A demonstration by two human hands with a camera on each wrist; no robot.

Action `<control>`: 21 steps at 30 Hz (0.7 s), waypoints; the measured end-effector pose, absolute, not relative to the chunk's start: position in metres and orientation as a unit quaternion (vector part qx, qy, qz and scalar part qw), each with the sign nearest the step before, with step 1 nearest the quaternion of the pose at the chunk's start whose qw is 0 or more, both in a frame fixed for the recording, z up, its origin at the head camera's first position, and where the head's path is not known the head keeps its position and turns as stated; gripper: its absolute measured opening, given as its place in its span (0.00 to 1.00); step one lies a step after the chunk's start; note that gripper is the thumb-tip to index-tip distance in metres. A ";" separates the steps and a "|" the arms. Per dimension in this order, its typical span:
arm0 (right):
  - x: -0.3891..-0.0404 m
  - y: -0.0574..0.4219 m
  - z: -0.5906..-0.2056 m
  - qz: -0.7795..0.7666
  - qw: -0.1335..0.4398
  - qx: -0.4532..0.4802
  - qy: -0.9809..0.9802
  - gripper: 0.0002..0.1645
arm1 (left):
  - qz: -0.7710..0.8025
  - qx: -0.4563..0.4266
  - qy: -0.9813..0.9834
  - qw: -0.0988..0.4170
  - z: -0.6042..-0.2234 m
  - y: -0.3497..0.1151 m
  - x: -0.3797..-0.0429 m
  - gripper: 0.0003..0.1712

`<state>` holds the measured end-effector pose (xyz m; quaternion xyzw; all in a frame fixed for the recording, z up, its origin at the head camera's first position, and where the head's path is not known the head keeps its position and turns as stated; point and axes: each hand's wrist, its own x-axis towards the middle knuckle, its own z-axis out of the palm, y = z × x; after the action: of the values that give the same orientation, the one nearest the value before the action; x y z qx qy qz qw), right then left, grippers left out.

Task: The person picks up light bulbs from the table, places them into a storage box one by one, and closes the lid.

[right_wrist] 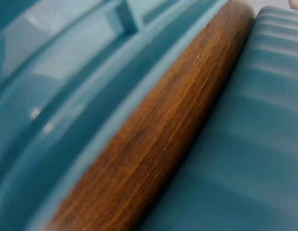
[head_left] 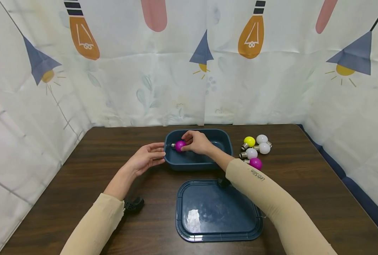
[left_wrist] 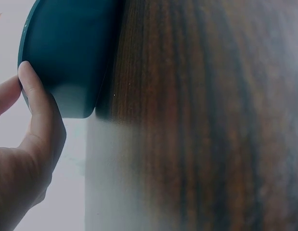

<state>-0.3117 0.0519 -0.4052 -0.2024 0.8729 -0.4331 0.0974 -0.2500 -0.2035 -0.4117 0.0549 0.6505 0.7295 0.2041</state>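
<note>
Your right hand (head_left: 198, 142) pinches the magenta light bulb (head_left: 179, 146); your straight-fingered left hand (head_left: 147, 157) touches the bin (head_left: 199, 166) at nine o'clock: grip lightly.

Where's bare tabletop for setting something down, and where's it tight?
Bare tabletop: right of the loose bulbs, out to the edge; left of the bin, beyond the left forearm; smaller patch between the black wrist device and lid. Tight: the bulb cluster, and the bin-lid strip, crossed by the right forearm.
</note>
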 end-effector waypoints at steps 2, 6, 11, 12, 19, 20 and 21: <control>-0.311 0.052 -0.404 -0.429 0.096 -0.206 0.874 0.25 | 0.729 0.055 0.651 0.203 -0.412 -0.204 -0.250 0.34; -0.310 0.052 -0.403 -0.425 0.097 -0.207 0.876 0.26 | 0.730 0.056 0.651 0.203 -0.412 -0.204 -0.250 0.34; -0.308 0.055 -0.400 -0.426 0.102 -0.206 0.875 0.27 | 0.729 0.058 0.651 0.204 -0.412 -0.204 -0.250 0.34; -0.308 0.056 -0.400 -0.427 0.102 -0.206 0.875 0.27 | 0.729 0.058 0.651 0.204 -0.412 -0.204 -0.250 0.33; -0.309 0.062 -0.398 -0.425 0.102 -0.212 0.874 0.27 | 0.728 0.055 0.653 0.202 -0.413 -0.204 -0.250 0.33; -0.308 0.063 -0.398 -0.422 0.101 -0.213 0.875 0.28 | 0.729 0.055 0.652 0.202 -0.413 -0.204 -0.250 0.34; -0.308 0.064 -0.398 -0.419 0.100 -0.214 0.877 0.28 | 0.729 0.055 0.651 0.203 -0.413 -0.204 -0.250 0.34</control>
<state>-0.3081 0.0636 -0.3979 -0.2143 0.8765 -0.4193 0.0999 -0.2501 -0.2040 -0.4127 0.0547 0.6513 0.7292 0.2028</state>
